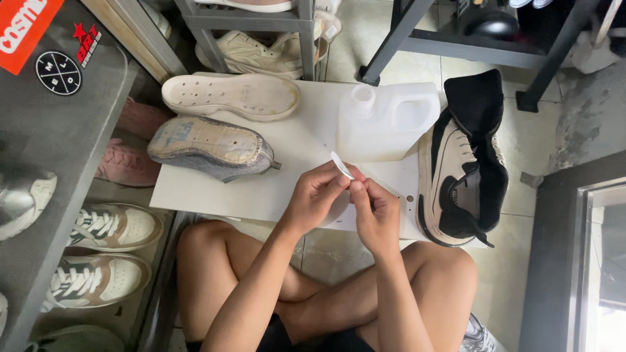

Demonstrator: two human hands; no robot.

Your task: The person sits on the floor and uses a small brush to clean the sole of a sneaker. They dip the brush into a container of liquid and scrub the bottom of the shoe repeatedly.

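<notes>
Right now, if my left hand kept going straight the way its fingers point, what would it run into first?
Probably the translucent plastic jug. The left hand points up and right across the white board, pinching a small white strip; the jug lies just beyond, though depth is unclear.

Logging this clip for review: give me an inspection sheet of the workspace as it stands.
Surface: white board lying low on the tiled floor, in front of crossed legs.
Job's things: small white strip, pinched between the left hand and right hand.
Clutter: translucent jug; detached cream sole; grey shoe upper bottom up; black-and-cream shoe on the board's right edge.
Hands: both bare, fingertips closed on the strip above the board.
Cables: nothing seen.
Surroundings: grey shelf with sneakers at left, metal rack behind, dark frame at right.
</notes>
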